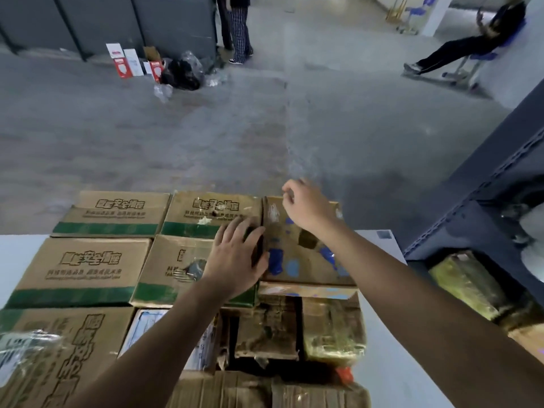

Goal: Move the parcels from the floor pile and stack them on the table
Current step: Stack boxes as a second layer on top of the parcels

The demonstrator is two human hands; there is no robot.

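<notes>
Parcels [265,328] lay packed side by side on the white table [382,363], covering most of it. Nearest you sat a corrugated carton [265,390]. To its left was a large printed box [73,348] with a plastic-wrapped packet [26,346] at its near corner. Just beyond came a white and blue packet [147,325] and a yellowish taped parcel [332,328].

Further on, four green-striped boxes [85,269] lay in two rows of two. A blue-spotted box [306,260] sat at their right, touching them.

Your left hand [235,260] lay flat, fingers straight and spread, over the seam between the near right green-striped box and the blue-spotted box. Your right hand [306,207] was at the far edge of the blue-spotted box with its fingers curled. Whether it gripped that edge or held nothing could not be told. The two hands were apart, one at each end of that box.

Off the table's right edge and lower down, another wrapped parcel [465,284] lay beside a dark metal shelf [485,201].

Beyond the table stretched a grey floor [265,128]. At its far side, red and white cartons [126,61] and a black bag [182,73] stood against a dark partition [103,22]. A standing person [238,33] was just right of them, and a seated person [471,45] was at the far right.
</notes>
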